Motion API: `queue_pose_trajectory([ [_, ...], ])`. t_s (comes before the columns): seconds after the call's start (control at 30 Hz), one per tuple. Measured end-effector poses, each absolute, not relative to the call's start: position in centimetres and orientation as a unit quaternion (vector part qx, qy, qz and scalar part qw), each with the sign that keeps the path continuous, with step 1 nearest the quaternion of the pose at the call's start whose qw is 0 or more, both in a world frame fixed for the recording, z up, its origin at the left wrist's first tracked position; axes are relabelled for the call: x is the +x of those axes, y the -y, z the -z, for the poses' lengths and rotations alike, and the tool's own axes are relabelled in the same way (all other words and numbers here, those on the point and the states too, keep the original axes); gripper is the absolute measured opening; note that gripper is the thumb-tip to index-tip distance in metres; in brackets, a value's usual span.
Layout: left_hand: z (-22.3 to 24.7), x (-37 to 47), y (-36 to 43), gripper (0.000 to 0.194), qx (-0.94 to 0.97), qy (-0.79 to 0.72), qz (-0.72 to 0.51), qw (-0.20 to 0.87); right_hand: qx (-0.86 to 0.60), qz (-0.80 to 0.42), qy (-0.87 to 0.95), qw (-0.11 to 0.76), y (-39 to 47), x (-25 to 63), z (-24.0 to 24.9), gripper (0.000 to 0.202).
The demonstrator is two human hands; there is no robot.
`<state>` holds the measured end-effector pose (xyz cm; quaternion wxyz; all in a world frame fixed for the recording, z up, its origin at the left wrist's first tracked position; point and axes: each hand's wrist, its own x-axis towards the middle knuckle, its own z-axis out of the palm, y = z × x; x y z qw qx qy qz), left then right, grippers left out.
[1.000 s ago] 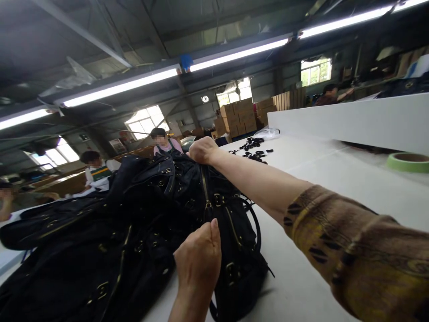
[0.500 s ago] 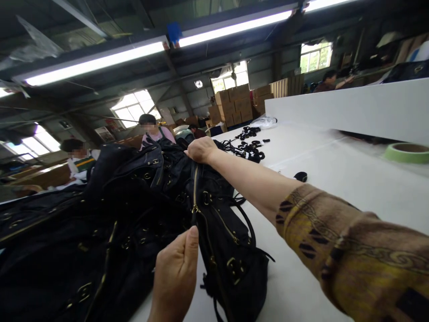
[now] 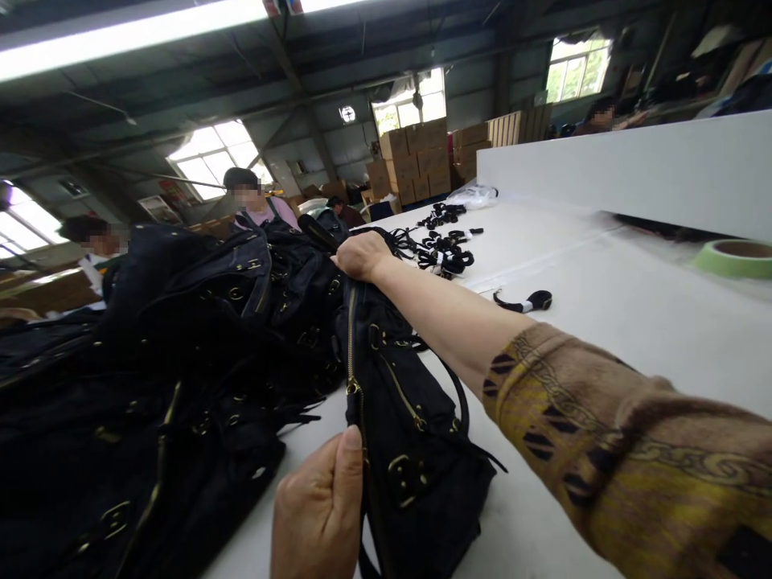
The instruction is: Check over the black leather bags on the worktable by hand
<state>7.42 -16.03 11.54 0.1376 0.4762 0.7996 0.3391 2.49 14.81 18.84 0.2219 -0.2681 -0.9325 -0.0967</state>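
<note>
The black bag (image 3: 404, 418) is lying on the white table (image 3: 603, 338), at the right edge of a heap of other black bags (image 3: 181, 362), and you are stretching it out between your two hands. A gold zipper (image 3: 351, 338) is running down its top edge, from your far hand toward your near one, with the metal pull sitting partway along. Gold buckles are showing on the bag's side, and a dark loop handle is hanging off its right side, touching the table.

Your right hand (image 3: 362, 256) is reaching out along a patterned brown and yellow sleeve (image 3: 615, 450) and is clenching the far end of the bag at the top of the zipper. Your left hand (image 3: 322, 507) is sitting close to you at the bottom of the view, closed in a pinch on the near end of the bag, thumb pressing just below the zipper pull.

Beyond the bag, a cluster of black straps (image 3: 443, 253) is lying on the table, and one separate strap piece (image 3: 523, 302) is lying nearer, well apart from the bag. A roll of green tape (image 3: 732, 259) is resting far to the right under a white shelf (image 3: 621, 173). Other people are sitting behind the heap, and cardboard boxes (image 3: 416, 161) are standing stacked near the far wall.
</note>
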Motion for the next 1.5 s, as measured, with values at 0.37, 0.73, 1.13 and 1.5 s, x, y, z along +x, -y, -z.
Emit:
queue_pose_trajectory([
  [0.37, -9.7, 1.8, 13.2, 0.055, 0.316, -0.649, -0.635, 0.275, -0.357, 0.048, 0.917, 0.169, -18.1, 4.8, -15.1, 0.046],
  [0.73, -10.2, 3.1, 12.6, 0.037, 0.284, -0.516, -0.710, 0.386, -0.323, 0.066, 0.919, 0.216, -16.0, 9.1, -13.8, 0.035],
  [1.13, -12.0, 4.3, 11.0, 0.039, 0.369, -0.517, -0.645, 0.425, 0.148, -0.092, 0.971, 0.163, 0.6, 18.7, -14.8, 0.023],
  [1.5, -13.4, 6.8, 9.2, 0.036, 0.364, -0.465, -0.643, 0.488, -0.081, -0.371, 0.924, -0.057, -0.4, 22.3, -15.6, 0.030],
])
